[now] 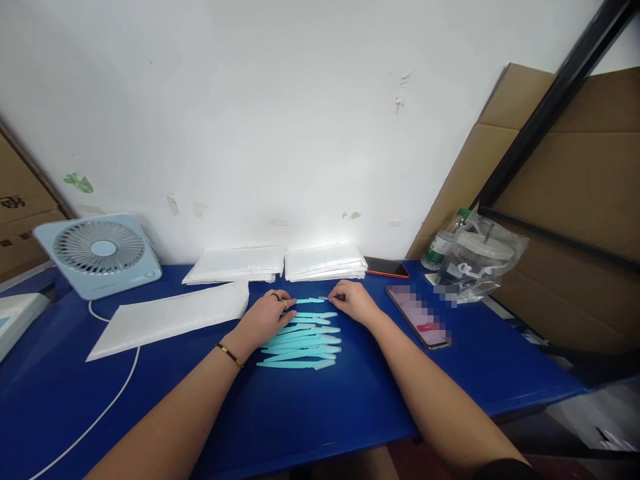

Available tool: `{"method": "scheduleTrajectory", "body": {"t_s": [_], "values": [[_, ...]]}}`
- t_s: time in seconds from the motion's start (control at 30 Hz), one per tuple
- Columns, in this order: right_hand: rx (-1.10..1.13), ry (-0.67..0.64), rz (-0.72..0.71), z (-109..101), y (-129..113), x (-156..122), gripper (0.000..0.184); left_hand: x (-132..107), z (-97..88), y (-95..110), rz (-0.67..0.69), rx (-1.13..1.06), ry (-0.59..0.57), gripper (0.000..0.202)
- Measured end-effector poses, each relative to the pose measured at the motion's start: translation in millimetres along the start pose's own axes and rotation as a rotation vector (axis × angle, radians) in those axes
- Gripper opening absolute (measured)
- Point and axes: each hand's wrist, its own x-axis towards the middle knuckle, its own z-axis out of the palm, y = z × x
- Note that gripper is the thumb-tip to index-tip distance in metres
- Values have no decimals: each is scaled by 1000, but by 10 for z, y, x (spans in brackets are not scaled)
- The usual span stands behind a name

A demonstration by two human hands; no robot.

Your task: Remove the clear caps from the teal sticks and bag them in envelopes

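Several thin light-blue plastic strips (303,343) lie side by side in a row on the blue table (310,413). My left hand (267,315) rests at the row's far left end, fingers curled, pinching one end of the farthest strip (311,301). My right hand (353,300) pinches the other end of that same strip, fingers pressed together. A ring is on my left hand and a bracelet on its wrist.
Two stacks of white pouches (280,263) lie by the wall, another long white pouch (170,319) at the left. A pale-blue fan (100,253) with a white cable stands far left. Two phones (419,315) and a bagged bottle (475,260) are at the right, with cardboard behind.
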Motion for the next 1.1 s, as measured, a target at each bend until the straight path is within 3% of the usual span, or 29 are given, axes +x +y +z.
{"method": "scheduleTrajectory", "body": {"t_s": [0.2, 0.53, 0.77, 1.0, 1.1], "values": [[-127, -34, -61, -91, -22, -65, 11, -7, -16, 16, -9, -4, -3, 44], [151, -18, 20, -4, -58, -49, 12, -9, -1, -1, 15, -13, 8, 45], [230, 3, 137, 92, -187, 33, 12, -7, 24, -16, 32, -35, -2, 45], [225, -43, 57, 220, -373, 131, 10, -18, 43, -18, 40, -56, 1, 48], [183, -25, 42, 151, -406, 103, 25, -51, -8, -17, 9, -98, -57, 60]]}}
